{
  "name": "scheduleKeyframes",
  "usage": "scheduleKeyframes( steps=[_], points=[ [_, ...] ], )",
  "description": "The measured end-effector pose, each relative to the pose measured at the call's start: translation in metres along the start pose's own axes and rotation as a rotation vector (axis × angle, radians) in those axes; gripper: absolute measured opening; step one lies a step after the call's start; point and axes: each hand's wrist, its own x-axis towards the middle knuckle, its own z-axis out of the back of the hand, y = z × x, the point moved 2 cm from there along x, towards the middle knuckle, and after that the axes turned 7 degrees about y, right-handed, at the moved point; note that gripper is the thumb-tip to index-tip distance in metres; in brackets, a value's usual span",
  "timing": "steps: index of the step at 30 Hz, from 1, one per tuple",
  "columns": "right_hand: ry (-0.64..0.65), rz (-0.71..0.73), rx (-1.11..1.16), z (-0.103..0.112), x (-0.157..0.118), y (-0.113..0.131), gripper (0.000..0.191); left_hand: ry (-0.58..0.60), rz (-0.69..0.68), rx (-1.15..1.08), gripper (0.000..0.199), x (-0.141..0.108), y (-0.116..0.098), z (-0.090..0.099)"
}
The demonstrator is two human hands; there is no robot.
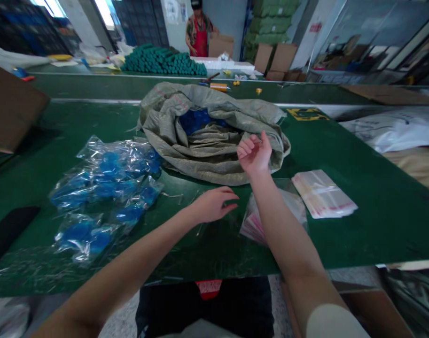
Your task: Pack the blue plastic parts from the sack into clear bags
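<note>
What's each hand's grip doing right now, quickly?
Left hand: open, holding nothing.
Right hand: open, fingers loosely curled, holding nothing.

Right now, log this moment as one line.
left hand: open over green workbench | right hand: raised by woven sack | bagged blue parts

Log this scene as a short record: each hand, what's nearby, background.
left hand: empty, above the green workbench, nearest the clear bags of blue items
right hand: raised, fingers curled, at the rim of the woven sack, contact unclear
in sack: blue items
right of right arm: stack of clear red-edged bags
background: person in red apron
</note>
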Motion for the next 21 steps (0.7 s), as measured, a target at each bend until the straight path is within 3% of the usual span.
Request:
scheduleKeyframes(
  steps=[3, 5, 8, 11, 14, 17, 19, 21],
  points=[
    [0.05, -0.005, -0.012, -0.008, -0.005, 0.006, 0.043, 0.167, -0.098, 0.032, 0.033, 0.05, -0.017, -0.042],
    [0.089, -0.001, -0.044, -0.01, -0.006, 0.009, 0.043, 0.23, -0.083, 0.151, 0.032, 0.066, -0.023, -0.055],
    [0.112, 0.052, -0.146, -0.005, 0.0, 0.017, 0.043, 0.233, -0.023, 0.355, 0.035, 0.073, -0.029, -0.058],
    [0.022, 0.101, -0.42, 0.009, 0.009, 0.024, 0.042, 0.236, 0.004, 0.408, 0.034, 0.076, -0.029, -0.053],
    [-0.053, 0.043, -0.955, 0.026, 0.008, 0.03, 0.036, 0.223, -0.029, 0.247, 0.039, 0.082, -0.02, -0.04],
    [0.076, -0.085, -1.552, 0.038, -0.012, 0.037, 0.031, 0.143, -0.096, -0.016, 0.043, 0.096, 0.002, -0.013],
    [0.125, -0.067, -1.818, 0.045, -0.033, 0.043, 0.029, 0.044, -0.019, -0.101, 0.032, 0.109, 0.031, 0.017],
    [0.169, -0.116, -1.948, 0.053, -0.055, 0.048, 0.027, -0.124, 0.193, -0.06, 0.031, 0.124, 0.072, 0.053]
  ],
)
